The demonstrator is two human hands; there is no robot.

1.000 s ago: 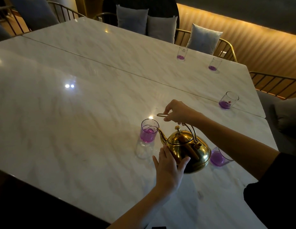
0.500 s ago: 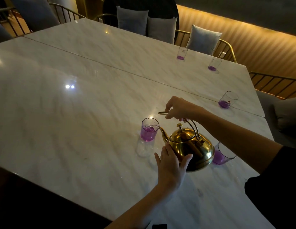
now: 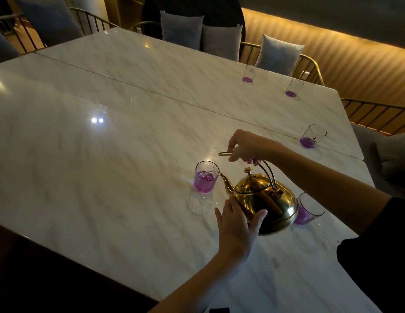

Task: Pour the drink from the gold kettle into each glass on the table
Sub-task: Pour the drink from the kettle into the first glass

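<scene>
The gold kettle [image 3: 263, 199] hangs tilted over the marble table [image 3: 106, 177], its spout at the rim of a glass [image 3: 205, 177] about half full of purple drink, with liquid running in. My right hand [image 3: 249, 146] grips the kettle's wire handle from above. My left hand [image 3: 238, 224] cups the kettle's near underside. A second glass [image 3: 307, 210] with purple drink stands just right of the kettle, partly hidden by it. Three more glasses with a little purple drink stand farther off: one [image 3: 312, 136] at the right edge, two [image 3: 293, 88] [image 3: 249, 74] at the far side.
A seam [image 3: 151, 92] runs between the two marble tabletops. Gold wire chairs with grey cushions [image 3: 279, 51] line the far side and the right. The table's near edge [image 3: 84, 251] drops into dark floor at the lower left.
The kettle has tipped a little further toward the glass and the purple level in it has risen. Both hands keep their hold.
</scene>
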